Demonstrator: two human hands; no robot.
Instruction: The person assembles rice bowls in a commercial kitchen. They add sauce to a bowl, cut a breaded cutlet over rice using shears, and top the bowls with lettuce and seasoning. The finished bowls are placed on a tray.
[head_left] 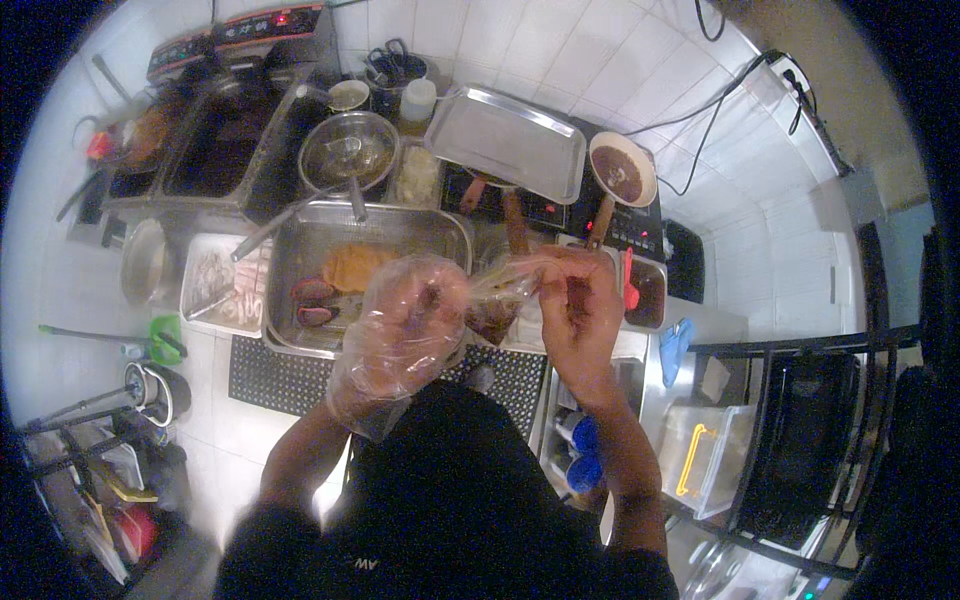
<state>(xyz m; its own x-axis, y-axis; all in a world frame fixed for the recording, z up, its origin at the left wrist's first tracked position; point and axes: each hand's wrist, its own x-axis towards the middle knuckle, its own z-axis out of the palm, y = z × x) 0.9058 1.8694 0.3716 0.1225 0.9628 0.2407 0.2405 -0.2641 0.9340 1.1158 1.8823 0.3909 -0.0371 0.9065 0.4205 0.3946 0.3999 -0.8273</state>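
Left hand inside clear glove; finger closure can't tell. Right hand bare, fingers pinched on clear film stretched between hands. Tray holding golden food just beyond left hand. Fryer far left, white tiled wall behind, black mat on floor.

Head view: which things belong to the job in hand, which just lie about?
In hand, by the look of it:
- clear plastic over the left hand
- right hand, seemingly pinching the plastic stretched between the hands

Lying about, apparently untouched:
- deep metal tray with food
- shallow steel tray
- round pan, brown contents
- white bottle
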